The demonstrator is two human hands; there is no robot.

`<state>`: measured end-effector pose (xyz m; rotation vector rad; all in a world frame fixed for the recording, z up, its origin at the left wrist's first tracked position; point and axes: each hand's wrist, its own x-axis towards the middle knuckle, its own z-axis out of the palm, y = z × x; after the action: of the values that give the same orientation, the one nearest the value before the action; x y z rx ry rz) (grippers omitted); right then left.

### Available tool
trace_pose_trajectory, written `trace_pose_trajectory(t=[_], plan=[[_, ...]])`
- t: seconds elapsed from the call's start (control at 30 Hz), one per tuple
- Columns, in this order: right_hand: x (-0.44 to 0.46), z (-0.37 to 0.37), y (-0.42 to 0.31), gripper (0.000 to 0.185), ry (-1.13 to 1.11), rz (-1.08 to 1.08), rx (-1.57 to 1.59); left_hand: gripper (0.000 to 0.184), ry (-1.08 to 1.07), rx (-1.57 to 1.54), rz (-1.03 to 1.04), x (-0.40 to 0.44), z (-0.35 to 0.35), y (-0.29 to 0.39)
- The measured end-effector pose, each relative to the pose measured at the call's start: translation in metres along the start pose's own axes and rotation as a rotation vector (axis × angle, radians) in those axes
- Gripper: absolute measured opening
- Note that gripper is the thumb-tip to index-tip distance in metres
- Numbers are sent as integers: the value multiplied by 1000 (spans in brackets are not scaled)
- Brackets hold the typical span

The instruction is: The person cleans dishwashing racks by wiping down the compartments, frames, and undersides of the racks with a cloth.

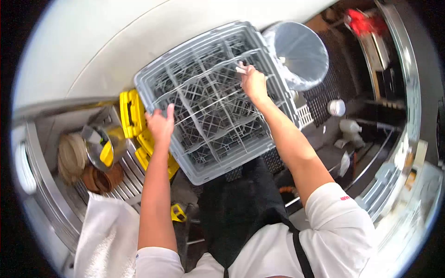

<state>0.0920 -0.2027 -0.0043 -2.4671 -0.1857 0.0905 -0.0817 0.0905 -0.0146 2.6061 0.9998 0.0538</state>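
A large grey plastic rack (199,178) with a gridded, compartmented inside is in front of me, tilted in view. My left hand (160,123) is closed round its left rim, with the thumb over the edge. Over the right part of the grid, my right hand (253,83) is closed on a small white thing (241,70) that I cannot make out. Some of the fingertips are hidden. Inside the rack, the compartments show crossed lattice and no clear contents.
A bin with a clear liner (301,51) stands beyond the rack's right side. Yellow plastic pieces (132,113) lie at its left. Further left are a metal container (99,155), brown bowls (104,178) and a white towel (106,236). A white tub (336,108) sits at right.
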Motion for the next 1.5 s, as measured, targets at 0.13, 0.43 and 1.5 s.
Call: trace_pose_trajectory(t=[0.13,0.43,1.5], plan=[[-58,-55,-11,20,177,81,178,80,153,124,153,-6,12,-7],[-99,-153,10,32,116,-7,502,76,-375,-711,691,-124,60,238],[-75,151,770,40,238,1466,242,51,-34,-31,348,-97,172,417]])
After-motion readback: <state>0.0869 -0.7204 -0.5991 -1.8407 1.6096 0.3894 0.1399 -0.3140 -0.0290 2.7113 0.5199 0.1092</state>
